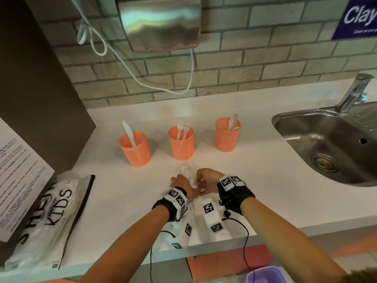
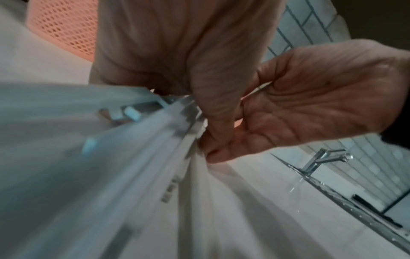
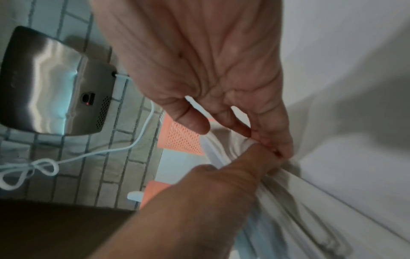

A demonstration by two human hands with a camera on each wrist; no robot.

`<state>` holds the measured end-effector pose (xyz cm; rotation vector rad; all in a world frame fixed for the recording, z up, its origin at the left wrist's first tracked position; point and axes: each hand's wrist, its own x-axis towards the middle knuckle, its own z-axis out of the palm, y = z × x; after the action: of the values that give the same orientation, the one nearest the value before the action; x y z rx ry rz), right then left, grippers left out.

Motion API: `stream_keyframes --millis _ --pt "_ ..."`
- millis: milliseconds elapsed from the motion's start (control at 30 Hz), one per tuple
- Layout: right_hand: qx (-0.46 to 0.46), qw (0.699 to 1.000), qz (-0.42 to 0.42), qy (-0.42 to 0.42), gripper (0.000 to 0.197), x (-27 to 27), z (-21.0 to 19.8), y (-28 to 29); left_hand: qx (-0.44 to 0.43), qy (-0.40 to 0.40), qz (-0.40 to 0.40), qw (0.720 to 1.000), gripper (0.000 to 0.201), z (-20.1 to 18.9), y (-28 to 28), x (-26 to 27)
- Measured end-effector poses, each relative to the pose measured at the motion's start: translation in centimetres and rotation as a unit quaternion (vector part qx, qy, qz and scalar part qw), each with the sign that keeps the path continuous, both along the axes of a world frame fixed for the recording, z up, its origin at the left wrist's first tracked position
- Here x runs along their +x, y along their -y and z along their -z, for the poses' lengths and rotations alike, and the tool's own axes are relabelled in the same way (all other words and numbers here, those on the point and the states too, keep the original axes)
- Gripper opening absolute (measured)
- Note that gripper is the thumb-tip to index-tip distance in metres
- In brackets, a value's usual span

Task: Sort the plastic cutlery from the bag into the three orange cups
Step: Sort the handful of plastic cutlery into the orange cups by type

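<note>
Three orange mesh cups stand in a row on the white counter: the left cup [image 1: 135, 149] has a knife, the middle cup [image 1: 181, 143] forks, the right cup [image 1: 226, 136] spoons. In front of the middle cup lies a clear plastic bag [image 1: 188, 173] of white cutlery. My left hand [image 1: 179, 181] and right hand [image 1: 201, 180] meet at its top. In the left wrist view both the left hand [image 2: 213, 140] and the right hand [image 2: 221, 154] pinch the bag [image 2: 133, 166] at one spot. The right wrist view shows the right hand [image 3: 272, 149] pinching the bag [image 3: 224, 149] against the left hand [image 3: 261, 157].
A second printed bag [image 1: 51, 217] of cutlery lies at the counter's left front beside a paper sheet [image 1: 18, 176]. A steel sink [image 1: 326, 144] and tap [image 1: 355, 92] are at the right. A hand dryer [image 1: 159, 23] with a white cord hangs on the brick wall.
</note>
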<state>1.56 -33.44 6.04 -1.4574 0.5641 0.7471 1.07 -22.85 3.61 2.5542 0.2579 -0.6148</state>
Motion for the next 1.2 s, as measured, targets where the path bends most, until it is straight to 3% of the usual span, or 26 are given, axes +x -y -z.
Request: stream_keyframes --millis 133,300,467,800,933,1100,1200 --pt "0.031 1.000 -0.002 -0.004 0.018 0.0 0.0 0.8 0.088 0.019 0.015 0.996 0.083 0.0 0.1 0.9" --pt "0.031 0.999 0.008 0.016 0.018 -0.1 1.1 1.1 0.123 0.018 0.029 0.992 0.075 -0.1 0.7 1.3" --pt "0.043 0.999 0.002 0.030 0.012 -0.3 1.5 1.2 0.075 0.044 0.010 0.996 0.065 0.2 1.2 0.8" --pt "0.065 0.996 -0.022 0.065 0.006 -1.1 1.6 1.9 0.126 0.094 0.085 0.984 0.051 -0.2 0.3 0.1" --pt "0.072 0.994 -0.013 0.082 0.014 -1.5 1.5 1.8 0.074 0.070 0.101 0.990 0.055 -1.1 -1.1 0.5" --pt "0.144 0.972 0.101 0.158 0.065 -1.1 -0.2 1.6 -0.092 0.082 0.113 0.986 0.058 -1.9 -2.3 0.4" --pt "0.124 0.955 0.099 0.249 0.084 -0.2 -2.0 0.9 -0.204 0.118 0.082 0.968 0.061 -2.6 -2.3 0.7"
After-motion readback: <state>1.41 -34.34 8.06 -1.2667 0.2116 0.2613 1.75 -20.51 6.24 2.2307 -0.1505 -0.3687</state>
